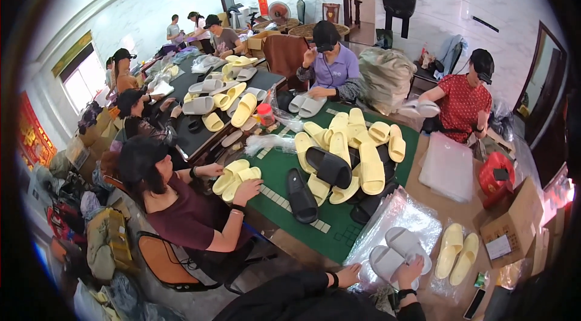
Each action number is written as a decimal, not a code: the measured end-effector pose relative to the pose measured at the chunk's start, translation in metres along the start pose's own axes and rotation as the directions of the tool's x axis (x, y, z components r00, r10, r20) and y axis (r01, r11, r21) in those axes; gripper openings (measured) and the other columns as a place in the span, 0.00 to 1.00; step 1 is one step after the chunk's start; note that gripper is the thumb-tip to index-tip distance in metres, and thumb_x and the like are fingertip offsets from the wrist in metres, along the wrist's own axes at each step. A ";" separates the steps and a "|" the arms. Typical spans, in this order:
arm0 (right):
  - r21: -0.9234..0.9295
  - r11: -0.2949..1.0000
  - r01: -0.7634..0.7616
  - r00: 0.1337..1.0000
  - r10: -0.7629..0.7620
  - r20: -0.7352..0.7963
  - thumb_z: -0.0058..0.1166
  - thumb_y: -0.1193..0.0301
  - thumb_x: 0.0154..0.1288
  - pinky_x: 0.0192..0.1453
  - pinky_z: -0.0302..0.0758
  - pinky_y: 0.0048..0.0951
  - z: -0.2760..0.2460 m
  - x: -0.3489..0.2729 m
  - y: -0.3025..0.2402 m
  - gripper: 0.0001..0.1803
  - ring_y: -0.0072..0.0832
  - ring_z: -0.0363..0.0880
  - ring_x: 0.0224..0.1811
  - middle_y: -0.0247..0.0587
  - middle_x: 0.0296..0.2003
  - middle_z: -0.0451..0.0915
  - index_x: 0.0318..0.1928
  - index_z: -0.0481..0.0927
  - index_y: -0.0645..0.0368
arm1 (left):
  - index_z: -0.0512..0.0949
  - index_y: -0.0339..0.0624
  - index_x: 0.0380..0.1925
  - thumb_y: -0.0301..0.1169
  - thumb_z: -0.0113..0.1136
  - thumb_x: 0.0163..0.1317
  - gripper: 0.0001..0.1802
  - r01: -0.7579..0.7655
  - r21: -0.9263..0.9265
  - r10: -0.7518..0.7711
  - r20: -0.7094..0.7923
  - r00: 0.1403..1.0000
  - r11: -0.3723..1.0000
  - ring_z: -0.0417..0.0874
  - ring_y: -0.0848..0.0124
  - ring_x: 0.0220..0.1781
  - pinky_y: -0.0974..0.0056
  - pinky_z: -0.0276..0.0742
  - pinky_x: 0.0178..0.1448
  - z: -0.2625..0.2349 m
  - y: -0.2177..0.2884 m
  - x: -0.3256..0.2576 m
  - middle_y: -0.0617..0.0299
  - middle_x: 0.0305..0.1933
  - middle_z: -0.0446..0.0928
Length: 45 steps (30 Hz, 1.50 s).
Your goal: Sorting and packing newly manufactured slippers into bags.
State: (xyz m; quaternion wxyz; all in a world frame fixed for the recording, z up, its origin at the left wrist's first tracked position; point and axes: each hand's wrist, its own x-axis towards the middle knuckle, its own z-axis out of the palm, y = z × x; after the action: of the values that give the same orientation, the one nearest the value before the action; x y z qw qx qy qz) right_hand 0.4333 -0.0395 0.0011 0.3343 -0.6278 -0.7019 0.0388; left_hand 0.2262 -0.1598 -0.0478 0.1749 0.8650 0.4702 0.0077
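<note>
My right hand (410, 271) is closed on a pair of light grey slide slippers (404, 243) near the front edge of the table. The slippers lie tilted, one partly over the other, above a stack of clear plastic bags (396, 215). My left hand (347, 276) rests at the lower left edge of those bags, fingers stretched toward the slippers and apart from them. To the right of my right hand, a pair of pale yellow slippers (455, 253) lies on clear plastic. Each wrist wears a black band.
A heap of yellow and black slippers (351, 157) covers the green mat (284, 200). At left, a co-worker holds yellow slippers (236, 178). A cardboard box (514, 230), a phone (475, 304) and a red bag (497, 178) stand or lie at right. Other people sit around the tables.
</note>
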 end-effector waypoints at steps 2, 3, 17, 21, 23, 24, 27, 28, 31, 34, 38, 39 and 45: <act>-0.023 0.998 0.051 0.988 -0.047 0.146 0.45 0.80 0.43 0.61 0.57 0.44 0.001 0.014 0.015 0.27 0.55 0.60 0.55 0.65 0.53 0.62 0.50 0.65 0.71 | 0.75 0.44 0.44 0.36 0.45 0.58 0.17 -0.020 -0.031 0.019 -0.036 0.999 0.999 0.55 0.42 0.63 0.49 0.52 0.64 0.003 0.004 0.000 0.32 0.61 0.53; 0.014 0.983 0.185 0.951 -0.183 0.250 0.45 0.80 0.42 0.60 0.58 0.44 0.022 0.016 0.036 0.26 0.55 0.61 0.55 0.65 0.52 0.63 0.48 0.67 0.71 | 0.75 0.44 0.44 0.36 0.47 0.56 0.17 0.021 -0.037 -0.022 -0.016 1.000 0.999 0.54 0.42 0.63 0.50 0.51 0.65 0.004 0.008 0.001 0.32 0.61 0.53; 0.207 0.971 0.115 0.958 -0.164 0.235 0.39 0.82 0.43 0.46 0.64 0.42 0.037 0.023 0.046 0.14 0.52 0.67 0.42 0.56 0.35 0.71 0.33 0.74 0.65 | 0.67 0.73 0.53 0.31 0.55 0.50 0.29 -0.003 0.181 0.006 -0.021 1.000 0.984 0.68 0.53 0.54 0.56 0.65 0.57 -0.026 0.003 0.003 0.53 0.66 0.52; 0.421 0.876 -0.234 0.910 0.045 0.413 0.42 0.82 0.49 0.42 0.69 0.28 -0.024 0.030 0.015 0.14 0.41 0.74 0.38 0.46 0.35 0.77 0.37 0.76 0.64 | 0.63 0.70 0.58 0.34 0.46 0.57 0.26 0.008 0.280 -0.011 0.008 1.000 0.960 0.68 0.54 0.53 0.54 0.66 0.53 -0.028 0.004 0.005 0.62 0.68 0.49; 0.465 0.782 -0.416 0.856 0.163 0.491 0.45 0.81 0.52 0.44 0.69 0.24 -0.050 0.023 0.020 0.14 0.34 0.76 0.40 0.43 0.37 0.78 0.40 0.77 0.64 | 0.61 0.66 0.59 0.35 0.43 0.59 0.26 0.005 0.327 -0.052 0.133 0.990 0.945 0.67 0.55 0.54 0.54 0.66 0.52 -0.032 0.008 0.016 0.62 0.68 0.49; 0.498 0.672 -0.548 0.784 0.205 0.586 0.48 0.79 0.53 0.46 0.69 0.24 -0.061 0.018 0.028 0.13 0.29 0.75 0.41 0.40 0.39 0.78 0.42 0.76 0.64 | 0.60 0.64 0.60 0.36 0.43 0.59 0.26 0.017 0.336 -0.089 0.201 0.975 0.942 0.66 0.55 0.55 0.55 0.65 0.53 -0.036 0.013 0.022 0.62 0.68 0.49; 0.556 0.551 -0.622 0.757 0.241 0.607 0.51 0.77 0.55 0.47 0.69 0.22 -0.088 -0.001 0.038 0.13 0.22 0.74 0.41 0.36 0.40 0.78 0.43 0.76 0.65 | 0.63 0.57 0.59 0.35 0.43 0.58 0.25 0.041 0.293 -0.089 0.155 0.984 0.955 0.64 0.54 0.55 0.52 0.61 0.55 -0.025 0.017 0.025 0.59 0.66 0.53; 0.589 0.570 -0.572 0.802 0.242 0.545 0.52 0.77 0.56 0.46 0.69 0.22 -0.097 -0.009 0.043 0.13 0.21 0.74 0.40 0.34 0.38 0.78 0.43 0.77 0.65 | 0.64 0.54 0.57 0.34 0.43 0.58 0.24 0.082 0.245 -0.110 0.104 0.988 0.966 0.63 0.53 0.56 0.50 0.57 0.57 -0.024 0.020 0.027 0.58 0.65 0.55; 0.583 0.508 -0.634 0.766 0.310 0.563 0.52 0.77 0.56 0.46 0.70 0.22 -0.113 -0.035 0.066 0.14 0.20 0.74 0.39 0.33 0.38 0.78 0.44 0.77 0.64 | 0.62 0.42 0.57 0.34 0.42 0.58 0.25 0.036 0.286 -0.075 0.126 0.989 0.957 0.65 0.55 0.53 0.53 0.59 0.54 -0.023 0.021 0.034 0.52 0.63 0.58; 0.543 0.411 -0.733 0.672 0.314 0.670 0.51 0.76 0.57 0.47 0.70 0.22 -0.127 -0.049 0.058 0.14 0.20 0.73 0.40 0.32 0.40 0.77 0.45 0.76 0.65 | 0.61 0.34 0.57 0.33 0.42 0.57 0.27 0.068 0.252 -0.107 0.144 0.984 0.965 0.66 0.57 0.51 0.57 0.60 0.52 -0.026 0.019 0.042 0.50 0.59 0.61; 0.583 0.407 -0.703 0.695 0.221 0.684 0.53 0.76 0.55 0.46 0.70 0.21 -0.135 -0.060 0.031 0.14 0.19 0.73 0.39 0.32 0.39 0.77 0.44 0.76 0.65 | 0.59 0.28 0.56 0.31 0.46 0.54 0.29 0.137 0.025 -0.135 -0.048 0.990 0.990 0.67 0.60 0.49 0.60 0.62 0.50 -0.055 0.023 0.052 0.51 0.53 0.64; 0.591 0.362 -0.721 0.685 0.244 0.686 0.52 0.76 0.56 0.45 0.70 0.20 -0.134 -0.061 0.026 0.14 0.18 0.73 0.38 0.31 0.39 0.77 0.45 0.76 0.64 | 0.59 0.28 0.56 0.31 0.46 0.54 0.29 0.128 0.029 -0.126 -0.046 0.991 0.991 0.67 0.60 0.49 0.60 0.62 0.50 -0.056 0.020 0.056 0.51 0.53 0.64; 0.476 0.412 -0.777 0.568 0.133 0.812 0.53 0.75 0.55 0.44 0.70 0.20 -0.140 -0.045 0.002 0.13 0.16 0.72 0.37 0.30 0.37 0.78 0.43 0.78 0.63 | 0.67 0.33 0.48 0.30 0.55 0.47 0.26 0.106 0.088 -0.066 -0.369 0.927 0.991 0.69 0.61 0.44 0.59 0.65 0.47 -0.048 -0.007 0.070 0.55 0.47 0.66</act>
State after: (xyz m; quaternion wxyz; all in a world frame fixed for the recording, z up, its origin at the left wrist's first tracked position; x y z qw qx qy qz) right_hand 0.5074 -0.1310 0.0896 0.2770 -0.5226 -0.4479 0.6705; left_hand 0.2509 -0.0853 -0.0149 0.0383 0.8351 0.5317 0.1358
